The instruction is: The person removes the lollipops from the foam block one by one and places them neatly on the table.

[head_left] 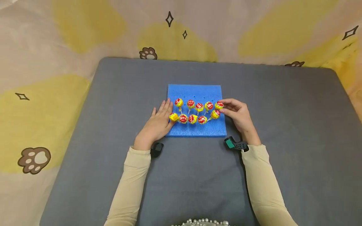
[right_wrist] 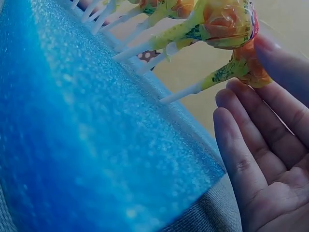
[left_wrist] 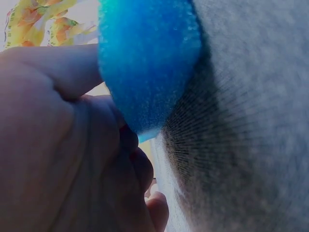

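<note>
Two rows of lollipops in yellow and red wrappers stand by their white sticks in a blue foam block (head_left: pixel 195 130). At the right end of the back row, my right hand (head_left: pixel 238 114) pinches the head of a lollipop (right_wrist: pixel 256 70) between thumb and fingers. This lollipop's stick meets the foam in the right wrist view. My left hand (head_left: pixel 158 124) lies along the foam's left edge with its fingers extended, beside the leftmost front lollipop (head_left: pixel 173 117). In the left wrist view the thumb rests against the foam's side.
The foam lies on a grey cloth-covered table (head_left: pixel 186 175). Several small holes show in the foam behind the back row. A patterned yellow and cream curtain (head_left: pixel 226 28) hangs behind the table. Each wrist wears a black camera mount (head_left: pixel 236 144).
</note>
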The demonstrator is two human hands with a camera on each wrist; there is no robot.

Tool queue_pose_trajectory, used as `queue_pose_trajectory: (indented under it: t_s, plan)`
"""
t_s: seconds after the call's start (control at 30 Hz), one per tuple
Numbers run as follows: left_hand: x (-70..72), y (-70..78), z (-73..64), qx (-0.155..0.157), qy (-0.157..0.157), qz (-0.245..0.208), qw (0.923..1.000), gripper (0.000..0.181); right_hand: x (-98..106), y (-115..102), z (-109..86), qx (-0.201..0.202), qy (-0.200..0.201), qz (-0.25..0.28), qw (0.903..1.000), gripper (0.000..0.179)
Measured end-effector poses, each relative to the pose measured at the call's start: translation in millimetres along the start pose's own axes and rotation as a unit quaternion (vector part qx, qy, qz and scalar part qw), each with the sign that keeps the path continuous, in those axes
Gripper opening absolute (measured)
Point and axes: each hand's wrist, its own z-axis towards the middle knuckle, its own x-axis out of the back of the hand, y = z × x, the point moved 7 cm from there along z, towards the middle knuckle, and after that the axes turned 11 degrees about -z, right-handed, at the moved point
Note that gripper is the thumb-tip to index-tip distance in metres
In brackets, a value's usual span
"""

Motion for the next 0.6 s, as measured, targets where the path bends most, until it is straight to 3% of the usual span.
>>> queue_pose_trajectory:
  t_s: [0.6]
  plan:
    - [-1.9, -2.8, 5.8, -0.001, -0.003, -0.006, 1.0000, 0.069, 1.8, 9.0, 2.1, 0.007, 0.018, 0.068, 0.9975, 0.019]
